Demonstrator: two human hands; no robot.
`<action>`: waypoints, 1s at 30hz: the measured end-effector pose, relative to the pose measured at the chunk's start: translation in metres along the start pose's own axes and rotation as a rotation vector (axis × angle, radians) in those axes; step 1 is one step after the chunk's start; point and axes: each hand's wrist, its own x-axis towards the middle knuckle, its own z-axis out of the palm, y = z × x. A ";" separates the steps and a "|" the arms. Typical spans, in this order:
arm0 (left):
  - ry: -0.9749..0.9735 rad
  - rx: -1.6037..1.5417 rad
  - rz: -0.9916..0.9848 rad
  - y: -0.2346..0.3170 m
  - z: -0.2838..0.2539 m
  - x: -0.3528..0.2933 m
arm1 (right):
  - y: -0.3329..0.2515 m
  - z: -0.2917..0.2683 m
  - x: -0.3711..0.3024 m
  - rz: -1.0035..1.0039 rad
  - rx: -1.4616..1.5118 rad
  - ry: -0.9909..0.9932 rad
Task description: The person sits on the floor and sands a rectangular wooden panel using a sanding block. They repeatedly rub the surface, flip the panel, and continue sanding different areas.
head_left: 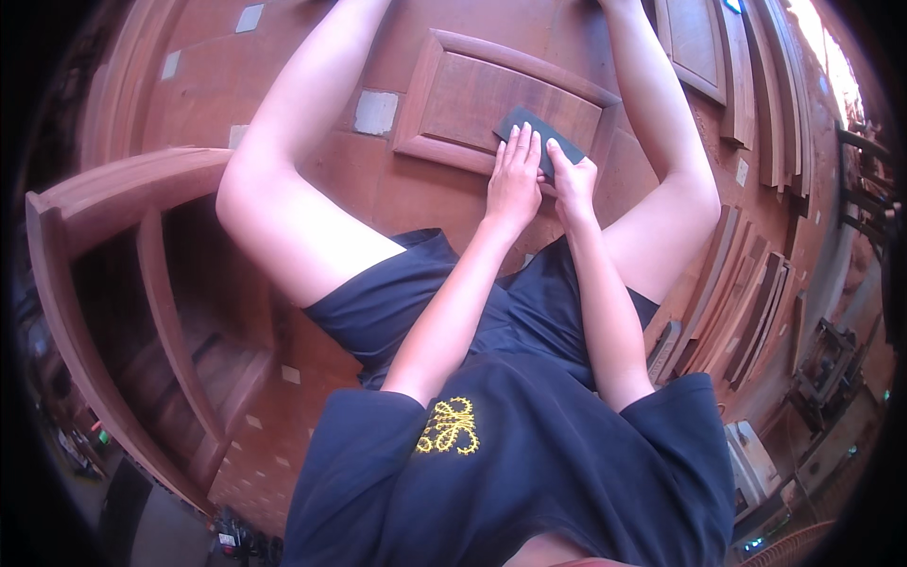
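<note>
A framed wooden panel [472,99] with a raised reddish-brown middle lies on the floor between my legs. Over its lower right part is a dark grey piece of sandpaper [540,132], slightly tilted. My left hand [515,180] rests on the sandpaper's left part, its fingers stretched out and pressed flat. At the right end, my right hand [573,180] grips the sandpaper with the thumb on top and the other fingers curled. The underside of the sandpaper is hidden.
A curved wooden furniture frame [151,213] stands at my left. Wooden strips [732,302] lie in a pile at the right, with long boards [770,94] and another framed panel [694,47] farther off. The floor has reddish tiles with small pale squares [376,111].
</note>
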 end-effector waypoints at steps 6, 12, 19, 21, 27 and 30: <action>0.080 0.019 -0.095 -0.003 0.006 0.005 | 0.004 0.012 0.008 0.016 0.013 -0.071; 0.206 0.015 -0.207 -0.023 -0.016 0.013 | 0.008 0.062 0.019 0.076 -0.006 -0.160; 0.184 0.028 -0.147 -0.007 0.000 -0.010 | 0.014 0.027 -0.009 0.132 0.014 -0.019; 0.148 0.058 -0.161 -0.001 0.004 -0.011 | 0.011 0.017 -0.006 0.197 -0.014 -0.008; 0.166 0.367 -0.306 -0.016 0.003 0.009 | 0.019 0.054 0.029 0.202 -0.009 -0.209; 0.151 0.439 -0.345 -0.033 -0.007 0.008 | 0.017 0.075 0.011 0.192 -0.135 -0.243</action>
